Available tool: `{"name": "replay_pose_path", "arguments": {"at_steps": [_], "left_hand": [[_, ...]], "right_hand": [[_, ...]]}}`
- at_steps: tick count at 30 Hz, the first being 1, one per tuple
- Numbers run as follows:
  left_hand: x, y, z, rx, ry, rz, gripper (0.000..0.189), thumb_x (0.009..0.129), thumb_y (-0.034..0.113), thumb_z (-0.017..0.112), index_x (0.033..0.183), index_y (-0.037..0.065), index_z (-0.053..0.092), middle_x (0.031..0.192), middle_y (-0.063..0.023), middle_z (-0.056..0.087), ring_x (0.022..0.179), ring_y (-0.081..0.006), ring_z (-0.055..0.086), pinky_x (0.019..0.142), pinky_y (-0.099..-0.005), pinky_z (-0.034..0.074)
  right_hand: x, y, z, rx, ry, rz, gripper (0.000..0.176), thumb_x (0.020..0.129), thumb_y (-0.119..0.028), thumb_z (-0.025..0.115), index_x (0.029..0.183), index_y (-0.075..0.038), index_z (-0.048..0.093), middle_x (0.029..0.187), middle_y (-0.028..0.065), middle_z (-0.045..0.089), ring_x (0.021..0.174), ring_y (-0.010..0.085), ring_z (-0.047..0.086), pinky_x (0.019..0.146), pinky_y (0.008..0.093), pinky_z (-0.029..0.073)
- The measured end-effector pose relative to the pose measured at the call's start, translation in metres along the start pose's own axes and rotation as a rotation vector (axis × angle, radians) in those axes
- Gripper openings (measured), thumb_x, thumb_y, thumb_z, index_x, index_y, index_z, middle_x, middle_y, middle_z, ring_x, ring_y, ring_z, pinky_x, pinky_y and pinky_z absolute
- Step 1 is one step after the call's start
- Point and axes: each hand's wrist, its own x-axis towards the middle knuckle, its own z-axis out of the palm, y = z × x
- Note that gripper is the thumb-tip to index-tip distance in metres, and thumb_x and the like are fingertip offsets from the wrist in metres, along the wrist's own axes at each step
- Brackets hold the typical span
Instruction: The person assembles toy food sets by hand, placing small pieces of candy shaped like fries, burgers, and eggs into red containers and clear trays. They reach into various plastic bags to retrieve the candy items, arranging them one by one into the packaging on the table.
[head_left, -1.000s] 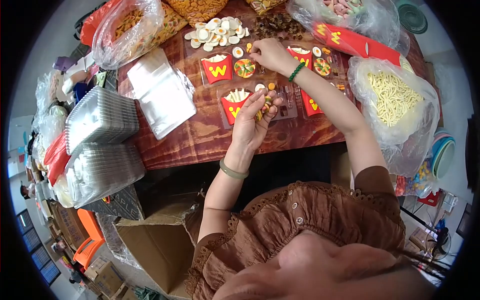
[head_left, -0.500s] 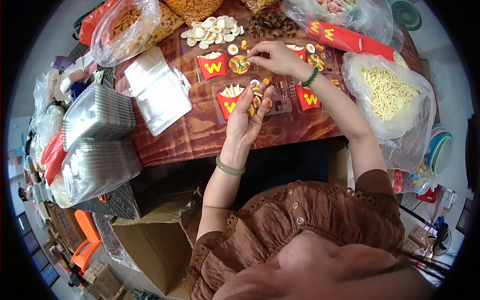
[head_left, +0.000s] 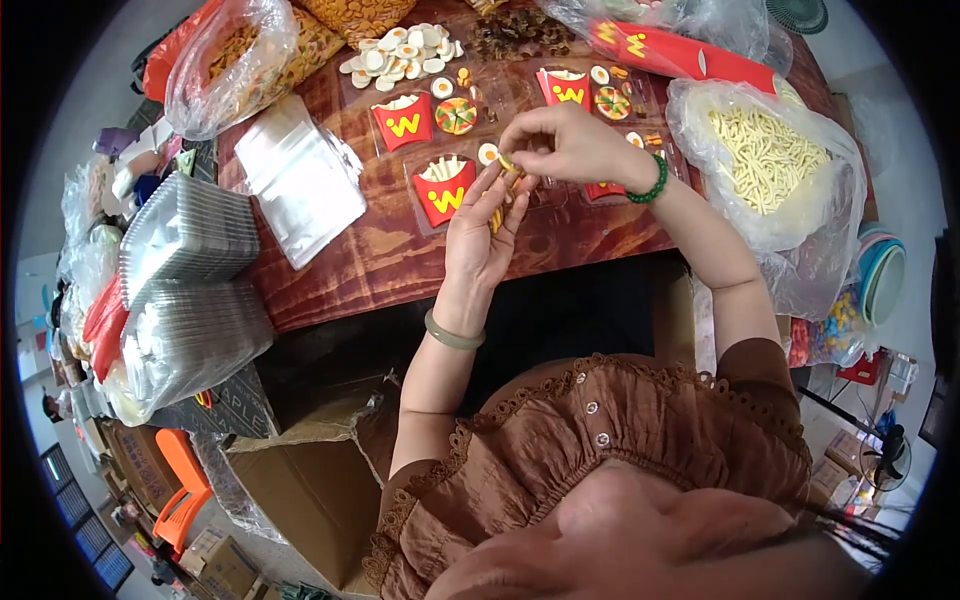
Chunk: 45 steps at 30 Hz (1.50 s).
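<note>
My left hand [head_left: 477, 235], wearing a pale bangle, is turned palm up with its fingers curled around several small toy food pieces [head_left: 496, 217], mostly hidden. My right hand [head_left: 575, 145], with a green bead bracelet, meets it at the fingertips and pinches a small yellowish-brown toy food piece [head_left: 508, 162]. Beneath and around them are clear plastic trays holding red toy fries boxes with a yellow mark, such as one fries box [head_left: 444, 192] beside my left hand. A toy fried egg [head_left: 488, 154] lies near my fingertips. Farther back is a toy pizza [head_left: 456, 116].
Toy egg slices [head_left: 400, 55] are heaped at the back. A bag of cream-coloured toy fries [head_left: 765, 160] sits at the right. Clear plastic sleeves [head_left: 300, 185] lie left, beside stacked clear trays [head_left: 190, 240]. An open cardboard box [head_left: 300, 500] stands below the table edge.
My right hand has come down from above the toy pizza to my left hand's fingertips. The whole view has shifted slightly, with the table contents now farther up and left.
</note>
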Motion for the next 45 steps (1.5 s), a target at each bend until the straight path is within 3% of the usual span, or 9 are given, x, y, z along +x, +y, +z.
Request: {"name": "replay_pose_path", "arguments": {"at_steps": [4,8,15,20,24,26,30,35,45], "left_hand": [[-0.014,-0.006,-0.008,-0.028,0.048,0.012,0.032,0.092,0.005,0.051,0.123,-0.003,0.047,0.117,-0.0147,0.057,0.104,-0.0262,0.060,0.083,-0.0278,0.053],[-0.019,-0.023,-0.021,-0.012,0.052,-0.053,0.032,0.091,0.004,0.052,0.122,-0.003,0.048,0.115,-0.0141,0.058,0.104,-0.0267,0.060,0.082,-0.0284,0.053],[-0.016,-0.027,-0.024,-0.006,0.076,-0.065,0.035,0.090,0.003,0.053,0.124,-0.003,0.046,0.117,-0.0149,0.056,0.103,-0.0266,0.061,0.081,-0.0282,0.053],[-0.014,-0.023,-0.025,0.036,0.078,-0.078,0.045,0.091,0.006,0.052,0.132,-0.004,0.035,0.120,-0.0149,0.054,0.104,-0.0249,0.059,0.083,-0.0261,0.052],[-0.015,-0.019,-0.024,0.020,0.075,-0.096,0.047,0.091,0.006,0.052,0.133,-0.004,0.034,0.121,-0.0155,0.053,0.104,-0.0248,0.059,0.083,-0.0260,0.052],[-0.017,-0.014,-0.024,0.019,0.067,-0.091,0.047,0.091,0.007,0.053,0.133,-0.004,0.035,0.121,-0.0157,0.053,0.103,-0.0246,0.059,0.081,-0.0259,0.053],[-0.019,-0.004,-0.022,-0.027,0.086,-0.080,0.033,0.089,0.004,0.054,0.121,-0.003,0.048,0.111,-0.0147,0.060,0.097,-0.0250,0.063,0.077,-0.0269,0.054],[-0.018,0.004,-0.019,-0.025,0.070,-0.040,0.030,0.089,0.006,0.056,0.119,-0.001,0.050,0.111,-0.0145,0.060,0.094,-0.0239,0.064,0.074,-0.0262,0.054],[-0.021,0.018,-0.022,-0.036,0.090,-0.014,0.030,0.090,0.007,0.056,0.118,0.000,0.052,0.111,-0.0133,0.061,0.092,-0.0227,0.064,0.074,-0.0258,0.054]], "right_hand": [[-0.004,0.038,-0.001,-0.051,0.086,0.046,0.016,0.081,-0.010,0.062,0.095,-0.001,0.064,0.077,-0.0003,0.063,0.064,0.0030,0.051,0.058,0.0204,0.043],[-0.006,0.059,0.020,-0.190,0.181,0.021,0.016,0.077,-0.012,0.063,0.087,0.001,0.063,0.076,0.0103,0.065,0.066,0.0163,0.061,0.062,0.0283,0.049],[0.002,0.072,0.038,-0.481,0.244,-0.044,0.014,0.076,-0.012,0.063,0.079,0.000,0.058,0.075,0.0137,0.061,0.071,0.0294,0.061,0.063,0.0390,0.048],[0.005,0.066,0.030,-0.424,0.200,-0.026,0.014,0.076,-0.011,0.063,0.080,0.001,0.057,0.075,0.0149,0.062,0.070,0.0294,0.062,0.062,0.0380,0.049],[0.009,0.062,0.022,-0.239,0.148,0.102,0.015,0.080,-0.013,0.064,0.082,0.001,0.059,0.074,0.0094,0.063,0.066,0.0173,0.061,0.058,0.0297,0.048],[0.011,0.065,0.017,-0.102,0.158,0.143,0.016,0.084,-0.016,0.064,0.085,0.000,0.061,0.073,0.0028,0.063,0.065,0.0071,0.055,0.058,0.0235,0.046],[0.027,0.062,0.006,-0.133,0.201,0.127,0.016,0.084,-0.016,0.063,0.086,0.000,0.062,0.073,0.0038,0.063,0.065,0.0089,0.057,0.059,0.0243,0.047],[0.080,0.075,0.003,-0.424,0.306,-0.079,0.019,0.080,-0.018,0.065,0.085,0.000,0.062,0.073,0.0114,0.063,0.066,0.0210,0.061,0.061,0.0310,0.049],[0.112,0.087,0.007,-0.792,0.097,-0.046,0.013,0.078,-0.012,0.055,0.080,0.000,0.059,0.080,0.0173,0.061,0.081,0.0346,0.060,0.073,0.0439,0.048]]}}
